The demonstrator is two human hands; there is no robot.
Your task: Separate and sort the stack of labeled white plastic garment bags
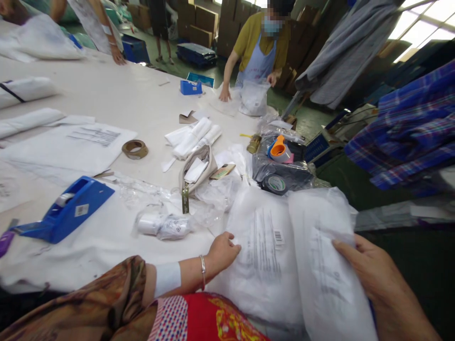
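My left hand (223, 255) is at the left edge of a white plastic-wrapped packet (261, 246) with printed text and a barcode label. Its fingers are curled and slightly apart, with nothing visible between them. On the right, my right hand (373, 265) grips the outer edge of a second printed white packet (323, 265), thumb on top, other fingers hidden behind it. The two packets lie side by side, touching, at the table's near edge.
A blue tape dispenser (73, 208), a brown tape roll (135, 149), a rolled clear packet (165, 225) and an open pouch (199, 170) lie on the table (142, 90). An orange tape cutter (280, 150) rests on dark packages. Across stands a person handling a bag (254, 97).
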